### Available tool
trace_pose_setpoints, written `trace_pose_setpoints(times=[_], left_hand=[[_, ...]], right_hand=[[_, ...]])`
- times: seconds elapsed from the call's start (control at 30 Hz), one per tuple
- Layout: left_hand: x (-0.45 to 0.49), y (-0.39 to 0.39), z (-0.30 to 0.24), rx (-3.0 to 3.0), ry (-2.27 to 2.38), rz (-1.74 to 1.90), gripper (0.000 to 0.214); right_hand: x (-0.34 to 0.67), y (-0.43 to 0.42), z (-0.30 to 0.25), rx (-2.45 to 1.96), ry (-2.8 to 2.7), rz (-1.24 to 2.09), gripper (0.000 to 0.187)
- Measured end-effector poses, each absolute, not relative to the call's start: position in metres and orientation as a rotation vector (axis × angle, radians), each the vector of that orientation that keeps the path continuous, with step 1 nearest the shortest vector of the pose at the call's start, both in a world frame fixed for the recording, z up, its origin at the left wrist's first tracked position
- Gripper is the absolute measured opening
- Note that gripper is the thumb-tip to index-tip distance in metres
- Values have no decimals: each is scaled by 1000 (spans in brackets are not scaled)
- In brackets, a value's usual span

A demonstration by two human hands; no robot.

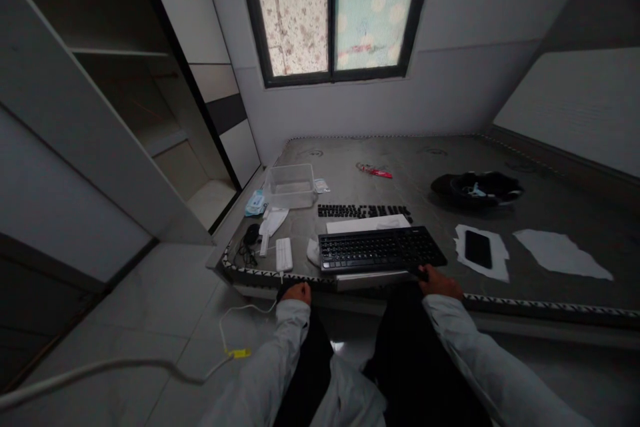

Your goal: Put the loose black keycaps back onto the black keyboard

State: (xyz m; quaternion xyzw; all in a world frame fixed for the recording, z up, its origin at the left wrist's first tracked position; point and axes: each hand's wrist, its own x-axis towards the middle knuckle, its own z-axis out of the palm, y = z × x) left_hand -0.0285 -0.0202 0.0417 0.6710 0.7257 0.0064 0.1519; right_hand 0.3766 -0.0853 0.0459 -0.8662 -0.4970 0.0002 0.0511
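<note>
A black keyboard [377, 248] lies on a white flat box at the front of the grey mattress. My right hand [440, 282] is closed at the keyboard's lower right corner, fingers pinched around a small dark object too dim to name. My left hand [299, 291] rests as a fist by my left knee, below the mattress edge; nothing shows in it. Rows of loose black keycaps [340, 211] lie behind the keyboard. Left of it are a crumpled white tissue [313, 251] and a white power strip [284, 255].
A clear plastic bin [291, 187] stands back left, near a blue packet [255, 203] and a coiled black cable [250, 240]. At right are a phone [478, 249] on white paper, a paper sheet [563, 253] and a black bag [477, 188]. A red item [375, 171] lies farther back.
</note>
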Motion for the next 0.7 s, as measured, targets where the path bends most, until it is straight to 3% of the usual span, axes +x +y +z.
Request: trace_pose_setpoints(times=[0.47,0.7], left_hand=[[-22,-19,51,1914,2048,17,42],[-23,-21,53,1899,2022,50,42]], right_hand=[[381,-83,33,-2619,-1490,-213,19],[385,-92,32,-2244,-1395,-344,37]])
